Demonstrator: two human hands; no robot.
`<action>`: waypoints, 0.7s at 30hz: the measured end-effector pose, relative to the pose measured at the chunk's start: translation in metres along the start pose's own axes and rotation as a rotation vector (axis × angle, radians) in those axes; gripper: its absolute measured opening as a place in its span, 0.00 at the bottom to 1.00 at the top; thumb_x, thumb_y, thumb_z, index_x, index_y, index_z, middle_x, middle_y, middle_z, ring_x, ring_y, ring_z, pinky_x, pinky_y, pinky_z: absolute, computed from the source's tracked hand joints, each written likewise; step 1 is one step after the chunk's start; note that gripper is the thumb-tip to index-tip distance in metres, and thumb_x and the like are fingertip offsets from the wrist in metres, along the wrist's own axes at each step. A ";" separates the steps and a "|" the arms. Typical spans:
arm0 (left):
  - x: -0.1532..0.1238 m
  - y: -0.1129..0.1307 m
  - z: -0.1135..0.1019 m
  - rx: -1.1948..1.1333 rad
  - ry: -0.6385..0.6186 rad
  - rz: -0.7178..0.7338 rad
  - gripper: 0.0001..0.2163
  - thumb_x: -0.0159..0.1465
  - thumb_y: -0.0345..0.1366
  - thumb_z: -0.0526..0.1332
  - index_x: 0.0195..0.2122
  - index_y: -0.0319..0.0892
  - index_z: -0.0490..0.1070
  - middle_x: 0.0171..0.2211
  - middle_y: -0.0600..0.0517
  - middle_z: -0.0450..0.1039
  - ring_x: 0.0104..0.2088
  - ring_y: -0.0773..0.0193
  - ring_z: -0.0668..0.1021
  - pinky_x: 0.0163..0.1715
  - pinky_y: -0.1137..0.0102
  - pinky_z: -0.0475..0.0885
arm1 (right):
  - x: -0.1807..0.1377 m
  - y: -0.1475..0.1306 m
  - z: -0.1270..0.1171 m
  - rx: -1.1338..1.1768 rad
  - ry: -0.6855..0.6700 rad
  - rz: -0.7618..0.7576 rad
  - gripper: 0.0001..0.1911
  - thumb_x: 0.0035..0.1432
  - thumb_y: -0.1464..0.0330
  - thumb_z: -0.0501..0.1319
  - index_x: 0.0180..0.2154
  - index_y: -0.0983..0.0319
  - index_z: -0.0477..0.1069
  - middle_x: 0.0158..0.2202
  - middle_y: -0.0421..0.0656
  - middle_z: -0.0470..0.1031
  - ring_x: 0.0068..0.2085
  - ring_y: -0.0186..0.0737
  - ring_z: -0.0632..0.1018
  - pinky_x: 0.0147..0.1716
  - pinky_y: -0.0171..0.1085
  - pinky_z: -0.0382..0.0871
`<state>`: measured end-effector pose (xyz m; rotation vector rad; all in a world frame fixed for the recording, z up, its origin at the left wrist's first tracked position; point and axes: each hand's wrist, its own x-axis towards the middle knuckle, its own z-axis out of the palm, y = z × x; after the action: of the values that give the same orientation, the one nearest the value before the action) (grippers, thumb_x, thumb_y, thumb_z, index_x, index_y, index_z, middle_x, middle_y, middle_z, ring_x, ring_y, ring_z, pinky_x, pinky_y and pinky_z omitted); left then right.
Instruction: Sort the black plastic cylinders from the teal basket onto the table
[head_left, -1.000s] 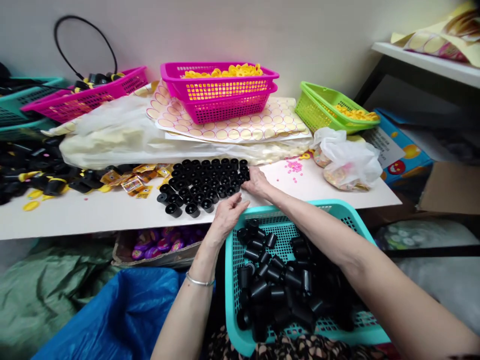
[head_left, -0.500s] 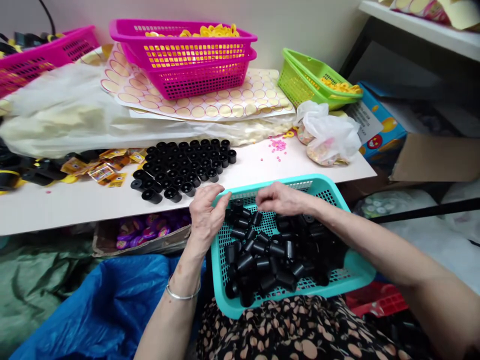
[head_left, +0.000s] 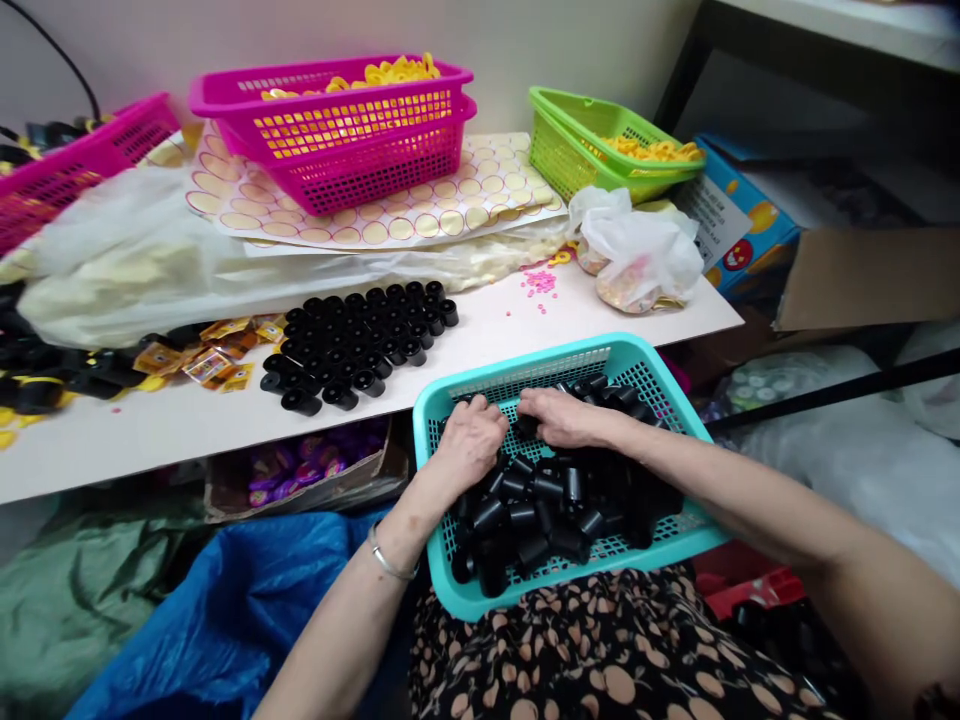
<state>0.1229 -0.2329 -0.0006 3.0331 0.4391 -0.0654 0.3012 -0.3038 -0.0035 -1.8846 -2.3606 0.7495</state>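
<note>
A turquoise basket (head_left: 442, 590) on my lap holds a heap of small black plastic cylinders (head_left: 547, 490). My left hand (head_left: 474, 438) reaches into its far left part, fingers curled down among the cylinders; what its fingertips grip is hidden. Close by on the right, my right hand (head_left: 561, 415) is closed, with a black cylinder (head_left: 526, 428) at its fingers. On the white table beyond the basket, several rows of black cups (head_left: 352, 345) of the same look stand upright, open ends up.
Behind the cups lie a plastic-wrapped bundle (head_left: 135, 265) and sticker sheets (head_left: 420, 222). A pink basket (head_left: 330, 185) and a green basket (head_left: 570, 160) hold yellow rings. White bags (head_left: 637, 255) and pink beads (head_left: 540, 282) are at right. Foil packets (head_left: 217, 360) lie left; a carton (head_left: 300, 495) sits below.
My left hand has moved from the basket's rim down into it, its fingers now curled. My right hand has lowered onto the cylinders. The view has shifted slightly.
</note>
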 end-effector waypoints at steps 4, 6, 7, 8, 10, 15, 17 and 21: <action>0.010 0.016 0.005 0.144 -0.083 -0.035 0.08 0.57 0.24 0.52 0.34 0.33 0.70 0.32 0.42 0.68 0.40 0.51 0.68 0.37 0.56 0.64 | -0.006 0.009 -0.007 0.279 0.061 0.007 0.17 0.48 0.75 0.59 0.43 0.65 0.70 0.39 0.43 0.72 0.39 0.38 0.72 0.37 0.34 0.64; 0.012 0.019 0.007 0.153 -0.091 -0.063 0.07 0.57 0.23 0.53 0.31 0.32 0.71 0.33 0.41 0.68 0.40 0.51 0.68 0.38 0.55 0.64 | -0.008 0.013 -0.005 0.495 0.101 0.016 0.20 0.46 0.75 0.61 0.45 0.64 0.70 0.39 0.42 0.72 0.40 0.38 0.72 0.38 0.34 0.63; 0.011 0.020 0.007 0.147 -0.099 -0.075 0.08 0.57 0.23 0.53 0.31 0.32 0.71 0.34 0.41 0.68 0.40 0.51 0.68 0.38 0.55 0.64 | -0.010 0.014 -0.004 0.583 0.109 0.020 0.21 0.46 0.75 0.61 0.45 0.64 0.71 0.39 0.41 0.72 0.40 0.38 0.71 0.39 0.35 0.63; 0.011 0.019 0.007 0.136 -0.117 -0.083 0.08 0.57 0.24 0.53 0.31 0.32 0.71 0.35 0.40 0.68 0.41 0.50 0.68 0.39 0.54 0.64 | -0.011 0.015 -0.003 0.648 0.106 0.027 0.21 0.45 0.74 0.61 0.45 0.64 0.71 0.38 0.41 0.73 0.39 0.38 0.71 0.38 0.35 0.63; 0.008 0.016 0.007 0.106 -0.167 -0.077 0.09 0.58 0.25 0.53 0.33 0.33 0.72 0.37 0.39 0.69 0.45 0.48 0.67 0.41 0.51 0.64 | -0.014 0.015 -0.002 0.768 0.081 0.050 0.20 0.45 0.73 0.62 0.44 0.65 0.71 0.34 0.39 0.72 0.36 0.36 0.71 0.35 0.34 0.63; 0.002 0.011 0.012 0.067 -0.195 -0.046 0.09 0.55 0.25 0.55 0.34 0.35 0.73 0.39 0.38 0.71 0.48 0.46 0.64 0.47 0.41 0.57 | -0.019 0.009 -0.007 0.888 0.077 0.122 0.16 0.42 0.73 0.63 0.38 0.66 0.70 0.28 0.37 0.69 0.30 0.32 0.68 0.28 0.31 0.60; 0.003 0.012 0.014 0.080 -0.182 -0.062 0.09 0.53 0.23 0.54 0.31 0.34 0.73 0.37 0.38 0.71 0.46 0.46 0.66 0.48 0.41 0.57 | -0.019 0.007 -0.008 0.872 0.097 0.131 0.15 0.42 0.74 0.63 0.37 0.66 0.70 0.28 0.37 0.68 0.30 0.32 0.67 0.28 0.31 0.59; 0.007 0.012 0.013 0.127 -0.166 -0.064 0.09 0.53 0.21 0.53 0.29 0.34 0.72 0.33 0.37 0.71 0.42 0.48 0.67 0.47 0.42 0.59 | -0.020 0.007 -0.009 0.890 0.121 0.114 0.14 0.42 0.74 0.63 0.35 0.65 0.69 0.27 0.36 0.66 0.30 0.32 0.66 0.28 0.31 0.59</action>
<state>0.1324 -0.2441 -0.0128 3.1028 0.5366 -0.3588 0.3158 -0.3179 0.0068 -1.5732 -1.4418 1.3452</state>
